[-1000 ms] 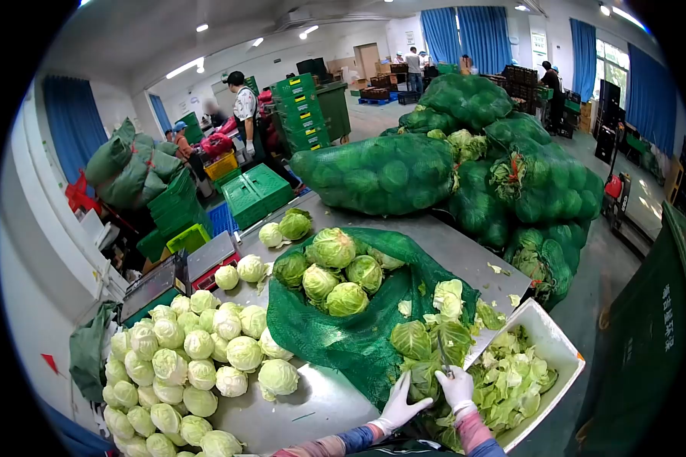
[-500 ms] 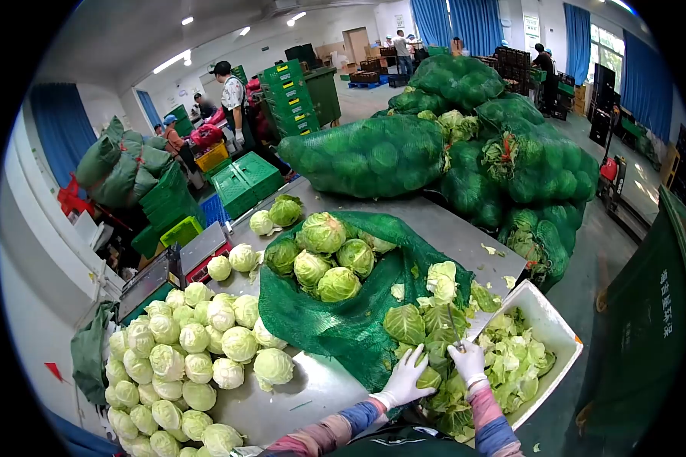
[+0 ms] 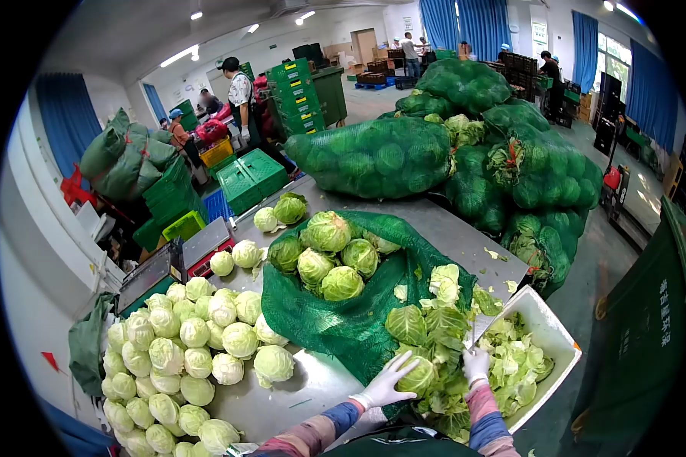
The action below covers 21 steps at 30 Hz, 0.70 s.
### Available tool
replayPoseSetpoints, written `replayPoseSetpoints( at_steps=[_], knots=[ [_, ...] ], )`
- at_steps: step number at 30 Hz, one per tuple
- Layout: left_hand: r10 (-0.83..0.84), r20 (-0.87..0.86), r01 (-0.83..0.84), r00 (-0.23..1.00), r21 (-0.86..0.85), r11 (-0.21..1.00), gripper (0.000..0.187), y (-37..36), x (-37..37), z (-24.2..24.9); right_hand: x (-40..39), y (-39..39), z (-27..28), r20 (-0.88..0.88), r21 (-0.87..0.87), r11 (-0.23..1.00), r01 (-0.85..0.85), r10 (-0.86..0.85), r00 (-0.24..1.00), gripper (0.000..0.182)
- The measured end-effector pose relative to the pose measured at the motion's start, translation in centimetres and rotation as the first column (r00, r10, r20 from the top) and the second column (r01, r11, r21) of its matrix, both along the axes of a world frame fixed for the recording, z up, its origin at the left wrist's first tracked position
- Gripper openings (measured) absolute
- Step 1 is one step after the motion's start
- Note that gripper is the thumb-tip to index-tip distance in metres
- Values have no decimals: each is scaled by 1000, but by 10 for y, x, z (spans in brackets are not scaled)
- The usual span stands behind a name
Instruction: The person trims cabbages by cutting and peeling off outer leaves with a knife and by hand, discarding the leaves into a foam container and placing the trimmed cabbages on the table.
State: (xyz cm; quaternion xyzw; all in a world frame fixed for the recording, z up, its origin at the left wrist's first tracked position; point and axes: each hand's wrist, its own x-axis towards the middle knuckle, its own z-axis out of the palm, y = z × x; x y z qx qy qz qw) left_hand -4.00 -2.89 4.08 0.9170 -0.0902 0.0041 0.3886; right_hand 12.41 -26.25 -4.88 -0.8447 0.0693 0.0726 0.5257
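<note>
My left hand (image 3: 389,381), in a white glove, has its fingers spread against the side of a green cabbage (image 3: 418,376) among loose outer leaves. My right hand (image 3: 476,364), also gloved, is closed around the handle of a knife (image 3: 473,335), whose blade points up and away. Loose leaves (image 3: 439,324) lie beyond both hands. A white foam box (image 3: 560,335) holding cut leaves is just right of my right hand. Left of the leaves, an open green mesh bag (image 3: 320,327) holds several cabbages (image 3: 342,282).
Many pale cabbages (image 3: 198,362) cover the left of the metal table (image 3: 312,388). Full mesh bags (image 3: 373,156) are stacked at the far side. A large green bin (image 3: 640,327) stands at right. A person (image 3: 240,99) stands beyond green crates (image 3: 292,95).
My left hand has moved slightly left, and more of the cabbage beside it shows. The knife has swung to point more to the right. The whole view has shifted slightly.
</note>
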Motion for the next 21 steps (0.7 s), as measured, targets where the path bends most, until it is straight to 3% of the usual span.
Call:
replayPoseSetpoints(
  at_steps=[2,5,6,7,8,9,11,12,13,15,17,18,21],
  knots=[
    [64,-18,-65,998,-67,996,89,10,-16,-4,-11,-25,1,-178,122,979,163,-140,974,23],
    [158,-75,-167,984,-126,978,91,24,-33,-19,-11,-74,-16,-175,70,961,267,-252,952,23],
    [259,-124,-282,958,-227,932,92,22,-37,-21,-1,-105,-71,45,-81,981,179,-176,983,25],
    [353,-181,-394,918,-319,862,93,17,-39,-20,-6,-103,-24,-21,-303,944,131,-144,989,32],
    [426,-238,-488,873,-400,776,96,8,-35,-20,-15,-95,2,165,-441,878,186,-124,978,36],
    [427,-247,-493,870,-400,773,96,0,-31,-19,-20,-88,18,340,-554,791,259,-69,938,41],
    [544,-166,-556,823,-35,830,99,-12,-20,-15,-20,-78,38,337,-501,844,191,-14,941,45],
    [524,-108,-527,845,-4,850,101,-18,-15,-9,-23,-69,62,341,-443,888,124,39,939,49],
    [496,-90,-498,864,-5,867,100,-22,-8,-3,-29,-56,85,205,-246,967,65,-14,979,49],
    [452,-89,-456,888,-27,890,101,-28,6,2,-33,-42,50,230,-6,1000,-28,29,973,46],
    [441,-49,-444,896,-62,894,107,-32,19,-2,-52,-17,68,297,-146,985,-89,130,946,39],
    [428,-19,-428,904,-72,901,108,-31,20,-9,-61,-9,67,370,-86,990,-108,132,920,35],
    [366,-3,-365,931,-50,930,110,-19,16,-18,-87,3,65,358,-109,978,-176,204,911,34]
  ],
)
